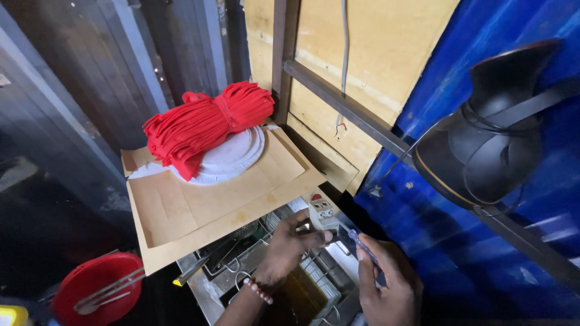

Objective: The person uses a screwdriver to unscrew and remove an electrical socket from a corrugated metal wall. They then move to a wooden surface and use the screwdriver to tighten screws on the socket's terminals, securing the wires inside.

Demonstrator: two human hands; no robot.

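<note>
Screwdriver (362, 250) pinched in right hand (386, 290) | left hand (287, 247) grips grey switch box (321, 212) above

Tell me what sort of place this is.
Probably a small food stall or makeshift kitchen: a metal fryer with wire baskets, stacked paper plates under bundled red cloth, rough wood-and-sheet walls. The left hand holds a small control box; the right hand holds a screwdriver.

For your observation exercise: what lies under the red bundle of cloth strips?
The red bundle rests on a stack of white paper plates, which sits on brown cardboard. The stack's middle is covered.
</note>
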